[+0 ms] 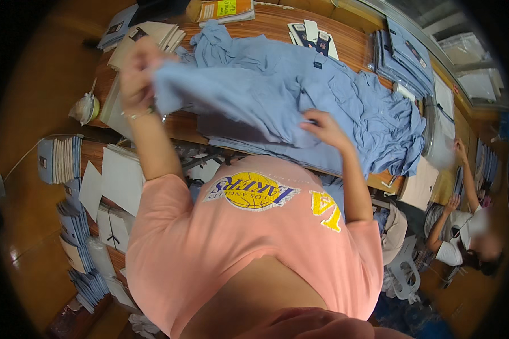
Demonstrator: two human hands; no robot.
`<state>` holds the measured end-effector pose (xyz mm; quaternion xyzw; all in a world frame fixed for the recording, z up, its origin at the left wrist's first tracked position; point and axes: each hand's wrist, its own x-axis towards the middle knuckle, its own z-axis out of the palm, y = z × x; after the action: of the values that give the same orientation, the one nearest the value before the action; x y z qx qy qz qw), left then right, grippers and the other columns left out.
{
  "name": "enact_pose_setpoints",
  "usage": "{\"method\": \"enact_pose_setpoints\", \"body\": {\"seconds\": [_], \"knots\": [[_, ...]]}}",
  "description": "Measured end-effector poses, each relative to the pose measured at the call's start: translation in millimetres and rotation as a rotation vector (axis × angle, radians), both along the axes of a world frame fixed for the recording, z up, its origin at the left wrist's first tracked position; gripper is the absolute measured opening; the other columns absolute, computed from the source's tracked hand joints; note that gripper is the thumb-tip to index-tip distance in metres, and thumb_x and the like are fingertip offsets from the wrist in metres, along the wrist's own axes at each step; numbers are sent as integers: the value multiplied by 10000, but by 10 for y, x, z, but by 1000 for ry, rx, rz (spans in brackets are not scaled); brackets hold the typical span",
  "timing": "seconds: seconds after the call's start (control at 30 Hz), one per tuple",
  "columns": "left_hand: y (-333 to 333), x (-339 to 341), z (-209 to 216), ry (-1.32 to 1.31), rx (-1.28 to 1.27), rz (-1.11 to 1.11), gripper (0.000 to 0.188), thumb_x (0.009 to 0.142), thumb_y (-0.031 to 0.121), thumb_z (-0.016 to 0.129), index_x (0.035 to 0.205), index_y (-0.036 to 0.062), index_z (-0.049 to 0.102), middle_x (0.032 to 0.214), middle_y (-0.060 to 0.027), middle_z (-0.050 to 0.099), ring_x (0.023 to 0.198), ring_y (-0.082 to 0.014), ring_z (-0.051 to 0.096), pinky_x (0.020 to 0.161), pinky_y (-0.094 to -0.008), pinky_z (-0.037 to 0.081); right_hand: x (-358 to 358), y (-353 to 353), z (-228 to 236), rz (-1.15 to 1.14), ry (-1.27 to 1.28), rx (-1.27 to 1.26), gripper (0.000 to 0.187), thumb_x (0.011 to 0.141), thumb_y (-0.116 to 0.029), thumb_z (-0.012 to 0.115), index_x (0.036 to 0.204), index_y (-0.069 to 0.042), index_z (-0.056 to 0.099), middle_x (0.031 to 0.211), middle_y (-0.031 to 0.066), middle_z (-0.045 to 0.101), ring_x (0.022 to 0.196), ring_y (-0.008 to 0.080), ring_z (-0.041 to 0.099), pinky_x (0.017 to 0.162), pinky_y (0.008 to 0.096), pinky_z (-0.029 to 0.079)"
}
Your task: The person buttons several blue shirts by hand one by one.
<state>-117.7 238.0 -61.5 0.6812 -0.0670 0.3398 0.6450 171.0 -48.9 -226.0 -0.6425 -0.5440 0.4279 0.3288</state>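
Observation:
A light blue shirt (pixel 226 93) stretches between my hands over the table. My left hand (pixel 138 79), blurred by motion, is closed on one end and lifts it off the tabletop. Lower on the right, my right hand (pixel 325 127) pinches the cloth near its front edge, fingers curled. More crumpled light blue shirts (pixel 373 113) lie behind and to the right, one with a dark neck label (pixel 318 64). Under the raised cloth, flat blue fabric reaches the table's near edge. Where one garment ends and another starts is hard to tell.
Folded beige shirts (pixel 167 38) sit at the back left, and folded blue shirts (pixel 404 59) at the back right. Tags (pixel 311 37) lie at the table's far side. White card sheets (pixel 121 178) and shirt stacks (pixel 59 161) stand left. Another person (pixel 464 234) works at right.

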Motion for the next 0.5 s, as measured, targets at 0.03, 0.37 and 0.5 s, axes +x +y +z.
{"method": "enact_pose_setpoints", "body": {"seconds": [0.03, 0.37, 0.5], "knots": [[27, -56, 33, -184, -38, -149, 195, 823, 180, 603, 955, 49, 546, 822, -45, 580, 650, -118, 546, 591, -235, 450, 151, -179, 212, -46, 180, 80, 226, 799, -164, 664, 967, -20, 620, 1050, 94, 592, 1021, 206, 537, 898, 317, 403], [197, 1098, -736, 215, 757, 912, 298, 901, 94, 523, 1172, -23, 483, 1039, -119, 615, 1001, -202, 561, 905, -326, 434, 1976, -1012, 554, -767, -378, 199, 265, 864, -210, 612, 1047, -18, 610, 981, 41, 615, 904, 114, 537, 818, 261, 406], [-313, 600, -1244, 499, 313, 807, 261, 892, 222, 566, 992, -12, 624, 941, -110, 661, 878, -176, 623, 772, -276, 461, 1308, -1200, 464, -973, -161, 199, 185, 869, -172, 608, 949, -10, 648, 912, 30, 629, 864, 108, 550, 783, 220, 414]]}}
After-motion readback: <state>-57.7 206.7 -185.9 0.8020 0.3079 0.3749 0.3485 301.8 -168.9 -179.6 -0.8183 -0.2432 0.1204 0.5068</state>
